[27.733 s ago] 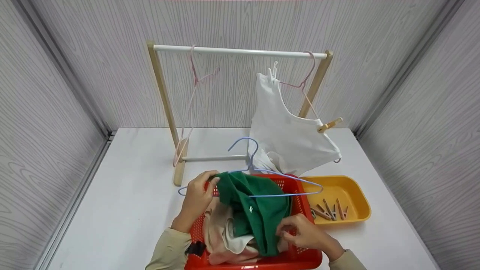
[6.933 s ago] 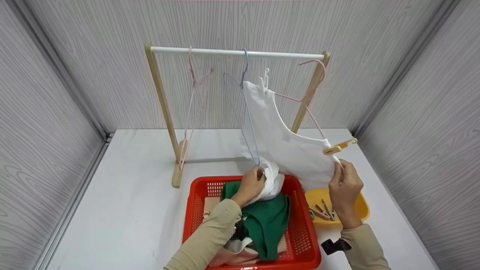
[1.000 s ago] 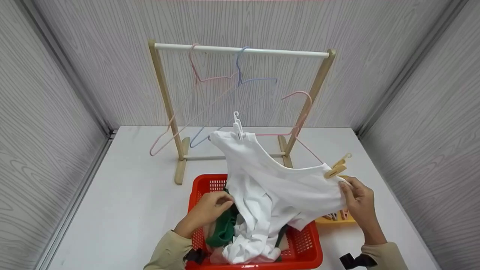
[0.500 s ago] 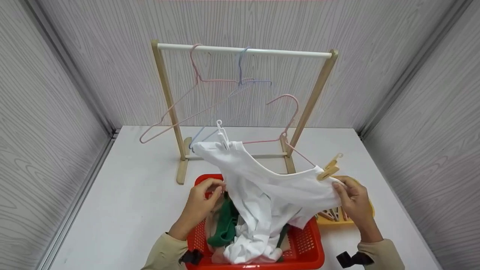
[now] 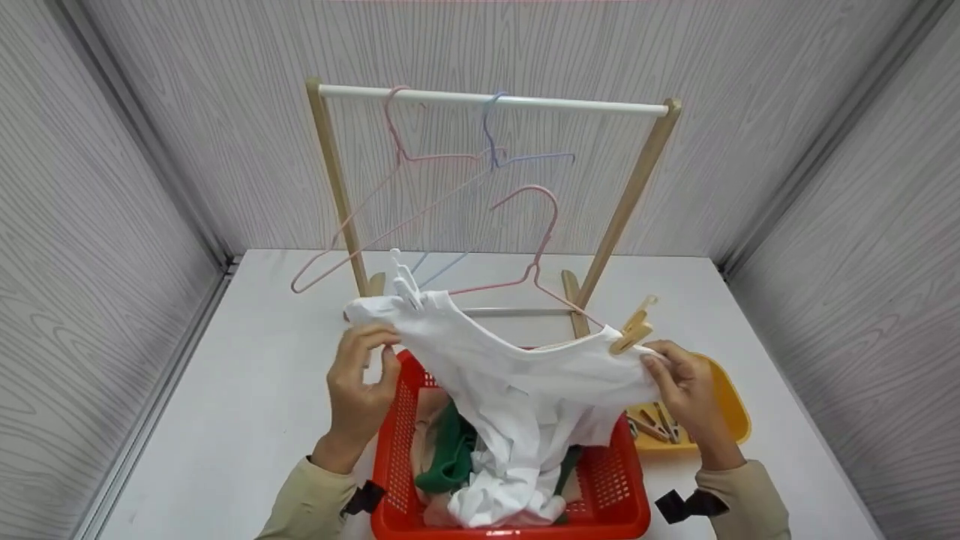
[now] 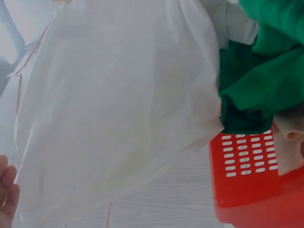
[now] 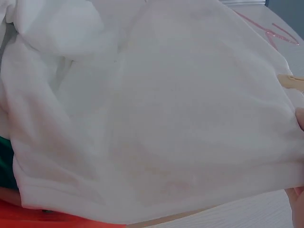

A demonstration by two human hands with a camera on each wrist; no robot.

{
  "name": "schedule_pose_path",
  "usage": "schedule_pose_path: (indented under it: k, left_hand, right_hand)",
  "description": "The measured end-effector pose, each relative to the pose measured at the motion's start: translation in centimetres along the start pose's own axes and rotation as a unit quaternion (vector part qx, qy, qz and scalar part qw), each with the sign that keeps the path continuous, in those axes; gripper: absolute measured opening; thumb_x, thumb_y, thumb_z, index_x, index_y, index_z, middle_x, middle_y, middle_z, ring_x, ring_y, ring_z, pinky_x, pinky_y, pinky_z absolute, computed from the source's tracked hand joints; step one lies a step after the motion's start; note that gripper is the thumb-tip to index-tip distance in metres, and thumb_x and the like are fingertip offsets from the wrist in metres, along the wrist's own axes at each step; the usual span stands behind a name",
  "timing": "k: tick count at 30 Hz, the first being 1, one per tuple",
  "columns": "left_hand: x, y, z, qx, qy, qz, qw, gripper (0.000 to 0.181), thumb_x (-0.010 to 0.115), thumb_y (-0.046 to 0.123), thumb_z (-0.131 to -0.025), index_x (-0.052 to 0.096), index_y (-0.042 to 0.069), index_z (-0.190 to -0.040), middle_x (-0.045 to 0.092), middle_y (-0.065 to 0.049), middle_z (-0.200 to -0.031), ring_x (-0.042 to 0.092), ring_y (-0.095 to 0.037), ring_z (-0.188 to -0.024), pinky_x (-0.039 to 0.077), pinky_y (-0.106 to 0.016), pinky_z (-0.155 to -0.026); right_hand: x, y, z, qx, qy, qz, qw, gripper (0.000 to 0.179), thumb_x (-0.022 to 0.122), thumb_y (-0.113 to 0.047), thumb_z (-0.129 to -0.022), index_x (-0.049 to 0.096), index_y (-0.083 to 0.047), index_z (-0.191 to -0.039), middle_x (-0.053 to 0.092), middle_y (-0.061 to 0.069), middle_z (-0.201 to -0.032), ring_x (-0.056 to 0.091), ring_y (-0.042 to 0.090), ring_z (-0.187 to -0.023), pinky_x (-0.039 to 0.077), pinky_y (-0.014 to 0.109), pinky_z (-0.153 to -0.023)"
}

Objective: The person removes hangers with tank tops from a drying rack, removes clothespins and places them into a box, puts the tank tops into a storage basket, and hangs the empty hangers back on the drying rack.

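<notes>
A white shirt is spread on a pink hanger in front of the rack, its lower part bunched in the red basket. A white clothespin clips its left shoulder and a yellow clothespin its right. My right hand pinches the right sleeve edge between thumb and fingers. My left hand is at the left sleeve, fingertips against the cloth and thumb apart from them. In the left wrist view the shirt covers most of the picture, with a few loosely bent fingers beside it.
Behind stands a drying rack with a white rail; another pink hanger and a blue hanger hang on it. Green cloth and beige cloth lie in the basket. A yellow tray with several clothespins sits at the right.
The blue hanger, earlier over the basket, hangs on the rail; the shirt's pink hanger has come off it. Lately shirt and right hand moved left, and my left hand rose to the left sleeve.
</notes>
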State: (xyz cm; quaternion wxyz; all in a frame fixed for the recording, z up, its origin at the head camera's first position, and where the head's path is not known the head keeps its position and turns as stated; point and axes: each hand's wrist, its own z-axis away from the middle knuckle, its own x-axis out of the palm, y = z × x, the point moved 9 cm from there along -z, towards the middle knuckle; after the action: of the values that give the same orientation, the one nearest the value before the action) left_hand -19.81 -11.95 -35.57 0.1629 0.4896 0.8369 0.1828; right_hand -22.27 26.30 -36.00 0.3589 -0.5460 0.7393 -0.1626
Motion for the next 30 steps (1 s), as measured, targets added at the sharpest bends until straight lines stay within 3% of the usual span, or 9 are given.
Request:
schedule_pose_path:
  k: [3,5,8,11,13,15,22,30]
  left_hand:
    - [-1.6,-0.6,-0.6,-0.009,0.050,-0.043,0.9978,0.020,0.054,-0.014,-0.075,0.063,-0.006,-0.091,0.062,-0.021,-0.099,0.056,-0.014,-0.100,0.044,-0.009,-0.097]
    - [-2.0,-1.5,-0.7,-0.040,0.045,-0.064,0.9961,0.019,0.054,-0.013,-0.079,0.062,-0.007,-0.094,0.061,-0.022,-0.103,0.055,-0.018,-0.102,0.042,-0.008,-0.096]
    - [-1.4,-3.4,-0.2,-0.109,-0.018,-0.090,0.9899,0.021,0.056,-0.009,-0.084,0.060,-0.007,-0.105,0.061,-0.021,-0.111,0.056,-0.024,-0.107,0.043,-0.010,-0.100]
    - [-0.4,-5.2,0.8,-0.171,-0.097,-0.109,0.9745,0.028,0.057,-0.004,-0.088,0.056,-0.005,-0.116,0.060,-0.019,-0.118,0.056,-0.029,-0.112,0.047,-0.029,-0.106]
    - [0.2,-5.8,1.4,-0.187,-0.132,-0.123,0.9655,0.029,0.058,-0.001,-0.089,0.056,-0.003,-0.118,0.062,-0.018,-0.119,0.056,-0.030,-0.113,0.048,-0.042,-0.103]
    - [0.6,-6.2,1.7,-0.187,-0.154,-0.131,0.9613,0.029,0.059,0.000,-0.088,0.058,-0.003,-0.117,0.063,-0.017,-0.119,0.056,-0.029,-0.112,0.047,-0.047,-0.101]
    - [1.7,-6.0,2.0,-0.149,-0.195,-0.148,0.9580,0.024,0.066,0.002,-0.085,0.064,-0.003,-0.109,0.066,-0.017,-0.111,0.059,-0.029,-0.105,0.050,-0.047,-0.096]
    - [2.7,-6.7,3.5,-0.172,-0.265,-0.145,0.9377,0.013,0.064,0.005,-0.089,0.061,-0.001,-0.101,0.065,-0.013,-0.096,0.061,-0.023,-0.090,0.055,-0.045,-0.087]
  right_hand:
    - [0.5,0.1,-0.1,0.001,-0.008,-0.011,0.9999,0.017,0.051,0.025,-0.082,0.063,0.013,-0.086,0.066,-0.018,-0.082,0.054,-0.010,-0.058,0.043,0.012,-0.047]
    - [0.8,0.5,0.0,0.002,-0.011,-0.007,0.9999,0.018,0.052,0.025,-0.081,0.064,0.012,-0.086,0.067,-0.012,-0.081,0.054,-0.009,-0.059,0.044,0.012,-0.047]
    - [1.3,1.1,0.3,0.003,-0.015,0.012,0.9998,0.019,0.054,0.025,-0.080,0.064,0.011,-0.086,0.068,0.001,-0.075,0.053,-0.010,-0.060,0.044,0.011,-0.048]
    - [1.8,1.7,0.6,0.006,-0.019,0.026,0.9995,0.018,0.056,0.025,-0.079,0.065,0.010,-0.085,0.066,0.017,-0.073,0.054,-0.009,-0.064,0.045,0.011,-0.052]
    - [2.0,2.1,0.7,0.008,-0.020,0.035,0.9992,0.018,0.056,0.024,-0.079,0.065,0.010,-0.085,0.065,0.023,-0.074,0.054,-0.010,-0.065,0.045,0.010,-0.053]
    - [2.1,2.4,0.8,0.013,-0.021,0.042,0.9988,0.017,0.057,0.024,-0.079,0.065,0.010,-0.086,0.065,0.025,-0.075,0.055,-0.011,-0.066,0.046,0.010,-0.053]
    - [2.3,3.1,0.6,0.010,-0.024,0.064,0.9976,0.015,0.059,0.021,-0.080,0.066,0.008,-0.087,0.066,0.023,-0.075,0.054,-0.012,-0.064,0.045,0.009,-0.051]
    - [2.7,3.3,0.7,-0.018,-0.028,0.093,0.9951,0.020,0.063,0.021,-0.077,0.067,0.005,-0.088,0.068,0.018,-0.077,0.054,-0.008,-0.071,0.045,0.006,-0.059]
